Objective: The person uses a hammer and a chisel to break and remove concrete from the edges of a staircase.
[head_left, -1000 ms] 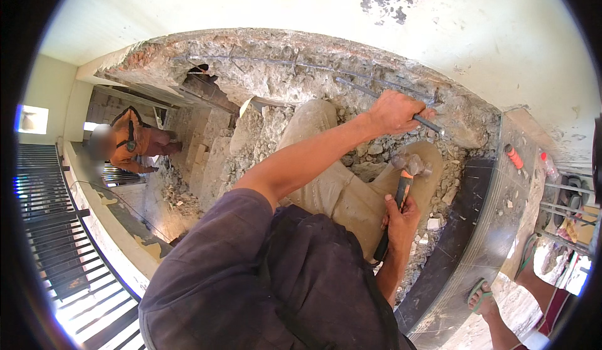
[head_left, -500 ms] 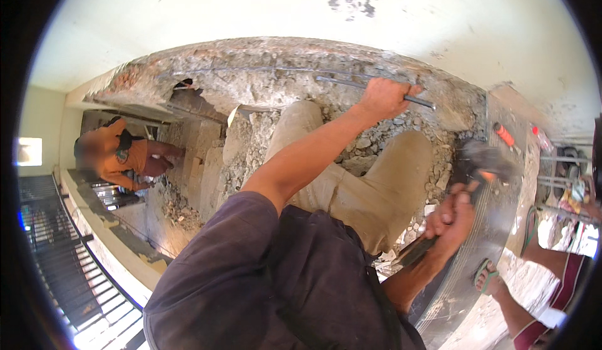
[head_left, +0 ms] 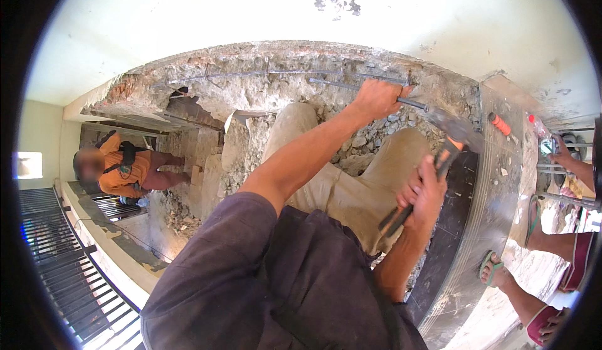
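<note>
My left hand [head_left: 379,99] is wrapped round a thin steel chisel [head_left: 414,104], which lies along the broken masonry wall [head_left: 257,86]. Its far tip points left against the rough concrete, close to an exposed rebar [head_left: 301,71]. In my right hand [head_left: 425,194] is a hammer [head_left: 446,154] with a black and orange handle, gripped partway down. Blurred by motion, the hammer head is right by the chisel's struck end; whether they touch I cannot tell. My knees are bent over loose rubble [head_left: 359,142] below the wall.
An orange cylindrical grip [head_left: 500,124] lies on the dark stone ledge [head_left: 501,180] at right. Beyond it, a person in green sandals [head_left: 491,267] stands near, and a hand holds a clear bottle [head_left: 539,126]. A co-worker in orange [head_left: 122,168] is at far left, near a black railing [head_left: 56,249].
The hammer has swung leftward from over the ledge to the chisel's end. My left hand has barely shifted. The orange-clad co-worker has changed posture, and a hand now reaches the bottle.
</note>
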### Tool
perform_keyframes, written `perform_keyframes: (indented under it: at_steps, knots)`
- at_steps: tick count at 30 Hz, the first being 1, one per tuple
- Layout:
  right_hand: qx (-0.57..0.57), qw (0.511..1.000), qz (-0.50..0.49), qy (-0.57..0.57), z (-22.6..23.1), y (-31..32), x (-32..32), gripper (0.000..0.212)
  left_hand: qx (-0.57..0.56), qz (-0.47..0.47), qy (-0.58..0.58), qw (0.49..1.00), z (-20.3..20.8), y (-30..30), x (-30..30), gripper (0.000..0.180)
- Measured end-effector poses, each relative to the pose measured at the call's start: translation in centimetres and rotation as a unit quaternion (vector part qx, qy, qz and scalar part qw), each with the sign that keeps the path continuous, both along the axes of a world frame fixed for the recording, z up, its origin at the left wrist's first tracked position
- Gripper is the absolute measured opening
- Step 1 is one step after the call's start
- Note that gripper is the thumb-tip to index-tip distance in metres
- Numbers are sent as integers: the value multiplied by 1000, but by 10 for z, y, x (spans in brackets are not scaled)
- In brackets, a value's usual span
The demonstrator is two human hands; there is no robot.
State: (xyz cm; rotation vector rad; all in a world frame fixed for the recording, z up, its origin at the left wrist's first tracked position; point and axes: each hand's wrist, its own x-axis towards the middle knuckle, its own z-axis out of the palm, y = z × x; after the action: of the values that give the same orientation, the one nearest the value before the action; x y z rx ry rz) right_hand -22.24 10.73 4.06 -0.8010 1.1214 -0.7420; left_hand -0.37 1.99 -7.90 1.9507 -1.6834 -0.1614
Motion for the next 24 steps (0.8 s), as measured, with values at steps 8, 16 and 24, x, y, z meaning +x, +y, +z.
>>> perform_keyframes:
  at_steps: [8, 16, 24]
  knots:
    - [-283, 904, -259, -189, 92, -37, -64, 38, 16, -15, -1, 1000, 1, -1, -3, 27]
    - [105, 983, 152, 7, -23, 10, 28, 29, -100, -103, -19, 989, -61, 10, 3, 22]
    - [-210, 943, -89, -241, 83, -27, -48, 37, 40, -12, 17, 999, 16, 4, 14, 22]
